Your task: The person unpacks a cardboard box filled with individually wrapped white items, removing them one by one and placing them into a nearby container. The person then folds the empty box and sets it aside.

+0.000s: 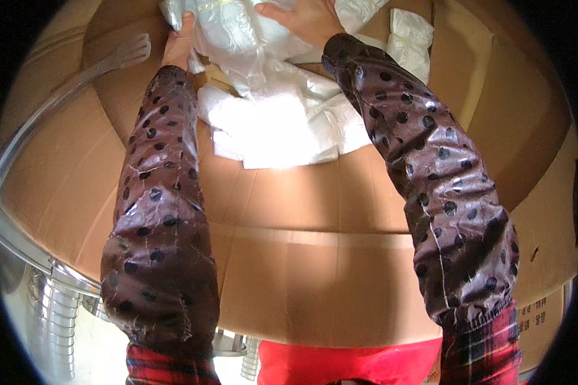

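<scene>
Bundles of thin clear plastic bags (231, 33), bound with yellow bands, lie at the top of the view over cardboard. My left hand (178, 45) grips the left edge of this plastic, its thumb pointing up and its other fingers mostly hidden. My right hand (310, 21) rests over the plastic from the right, thumb spread to the left. The picture's top edge cuts off its other fingers. Below and between my hands, a flat plastic bundle (279, 125) shines with glare. One more banded bundle (409, 45) lies right of my right wrist.
A large cardboard box (308, 192) spreads before me, its near wall close to my body. Along the left runs a bent strip of clear plastic (77, 74). Ringed, shiny stacks (60, 317) stand at lower left. Another carton (534, 322) bearing writing sits at lower right.
</scene>
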